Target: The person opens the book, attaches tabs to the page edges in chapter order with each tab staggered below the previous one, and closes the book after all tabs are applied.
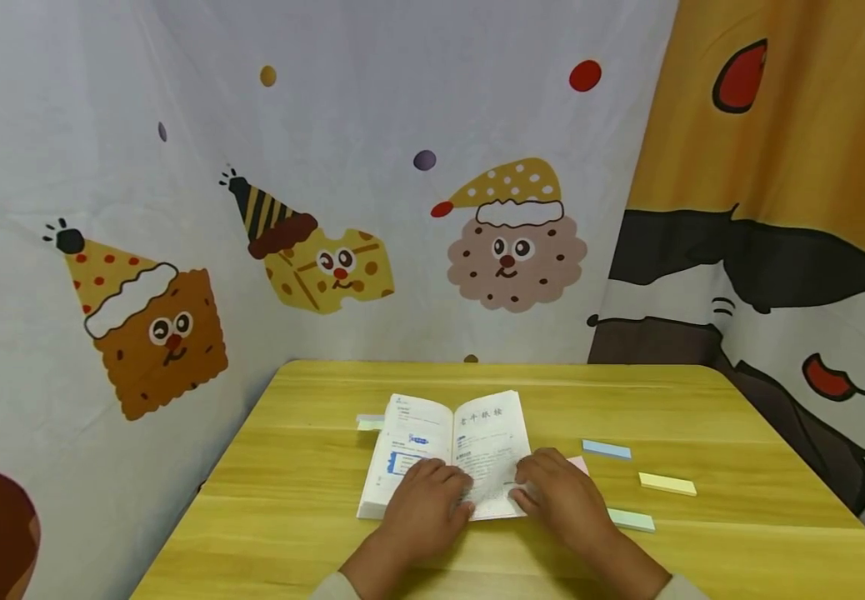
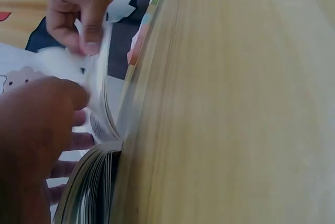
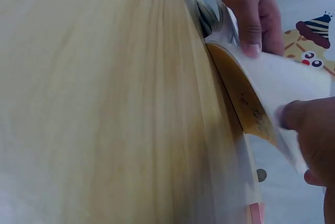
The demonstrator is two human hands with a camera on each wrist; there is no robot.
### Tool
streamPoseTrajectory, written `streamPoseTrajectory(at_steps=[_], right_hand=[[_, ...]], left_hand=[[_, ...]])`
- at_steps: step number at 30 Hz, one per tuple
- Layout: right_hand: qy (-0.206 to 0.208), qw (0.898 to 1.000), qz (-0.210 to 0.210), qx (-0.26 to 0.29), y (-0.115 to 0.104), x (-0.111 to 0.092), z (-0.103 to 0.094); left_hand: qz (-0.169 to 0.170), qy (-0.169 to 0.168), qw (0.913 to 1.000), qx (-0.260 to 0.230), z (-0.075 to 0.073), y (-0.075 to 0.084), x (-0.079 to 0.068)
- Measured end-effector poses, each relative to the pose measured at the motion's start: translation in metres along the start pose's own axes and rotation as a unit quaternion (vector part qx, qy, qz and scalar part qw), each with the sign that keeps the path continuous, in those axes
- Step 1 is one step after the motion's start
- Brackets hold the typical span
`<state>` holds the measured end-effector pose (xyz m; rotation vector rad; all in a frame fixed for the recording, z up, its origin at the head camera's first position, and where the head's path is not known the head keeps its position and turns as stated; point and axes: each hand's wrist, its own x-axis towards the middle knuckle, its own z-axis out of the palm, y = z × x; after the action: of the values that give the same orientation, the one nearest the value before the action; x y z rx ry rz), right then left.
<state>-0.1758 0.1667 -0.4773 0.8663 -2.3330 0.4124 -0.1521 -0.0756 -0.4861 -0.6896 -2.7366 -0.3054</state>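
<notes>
An open book [image 1: 490,450] with printed pages lies on the wooden table, its thicker stack of pages on the left. My left hand [image 1: 431,504] rests on the lower inner part of the left page near the fold, fingers extended; its thumb [image 3: 251,46] touches the paper in the right wrist view. At the right page's outer edge, my right hand [image 1: 563,498] pinches the paper between thumb and fingers. That side of the book curves upward in the right wrist view, showing an orange underside [image 3: 235,88].
Right of the book lie a blue sticky-note strip [image 1: 607,450], a yellow strip [image 1: 667,484] and a green strip [image 1: 631,520]. A pink one [image 1: 578,464] peeks out behind the right hand. Pale strips [image 1: 370,422] lie by the book's left edge. A cartoon-print curtain [image 1: 402,100] surrounds the table [image 1: 252,517].
</notes>
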Motion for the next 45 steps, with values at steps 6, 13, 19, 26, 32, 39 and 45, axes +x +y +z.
streamPoseTrajectory(at_steps=[6, 13, 19, 26, 32, 39, 45], right_hand=[[-0.110, 0.994, -0.017, 0.014, 0.002, -0.006, 0.002], [-0.175, 0.984, -0.008, 0.036, 0.004, -0.012, 0.000], [-0.152, 0.987, -0.041, 0.041, 0.006, -0.011, 0.002], [-0.057, 0.997, -0.035, 0.024, 0.003, -0.005, -0.001], [-0.007, 1.000, 0.018, 0.019, -0.003, -0.004, -0.003], [-0.091, 0.995, 0.033, 0.014, -0.003, -0.011, 0.003], [-0.134, 0.991, 0.007, 0.019, -0.001, -0.011, 0.002]], left_hand=[[-0.073, 0.119, 0.9893, -0.040, -0.003, -0.001, 0.000], [-0.163, 0.121, 0.9719, 0.119, -0.008, -0.005, 0.000], [-0.031, -0.003, 0.9950, 0.095, -0.005, 0.000, -0.003], [-0.026, -0.044, 0.9983, 0.027, 0.003, 0.003, -0.006], [-0.018, -0.033, 0.9991, 0.020, 0.005, 0.000, -0.005], [-0.068, 0.009, 0.9962, -0.054, -0.003, -0.001, -0.004], [-0.169, 0.154, 0.9719, -0.058, -0.005, -0.005, -0.001]])
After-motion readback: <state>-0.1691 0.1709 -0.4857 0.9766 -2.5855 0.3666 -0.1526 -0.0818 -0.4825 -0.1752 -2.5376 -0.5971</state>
